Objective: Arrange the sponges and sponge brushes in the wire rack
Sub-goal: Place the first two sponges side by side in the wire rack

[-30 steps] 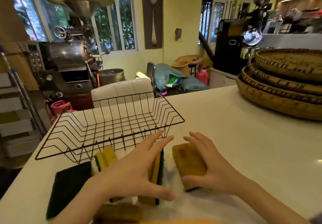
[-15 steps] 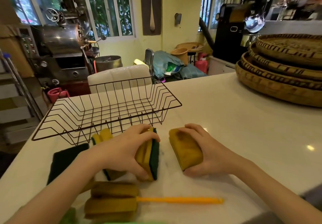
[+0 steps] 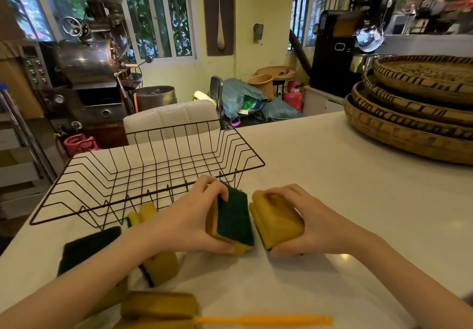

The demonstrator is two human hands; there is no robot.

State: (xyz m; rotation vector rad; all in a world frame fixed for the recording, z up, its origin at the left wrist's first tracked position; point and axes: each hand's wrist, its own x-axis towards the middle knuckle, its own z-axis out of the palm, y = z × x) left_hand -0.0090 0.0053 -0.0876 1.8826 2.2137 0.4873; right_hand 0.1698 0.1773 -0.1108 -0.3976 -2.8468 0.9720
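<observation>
Two sponges (image 3: 234, 217) | yellow, green-faced | gripped beside wire rack (image 3: 143, 175)

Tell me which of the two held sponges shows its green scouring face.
The sponge in the left hand: its dark green pad faces up. The right hand's sponge shows only yellow.

— What stands behind the white counter (image 3: 332, 175)?
— A pale yellow wall (image 3: 263, 8) with windows (image 3: 158, 18) showing green leaves. Left of the counter sits a steel roasting machine (image 3: 92, 59); just behind the counter, a white padded chair (image 3: 169, 118).
— And to the right?
— Stacked woven trays (image 3: 414, 108) rest on the counter, a black machine (image 3: 332, 52) beyond them.
</observation>
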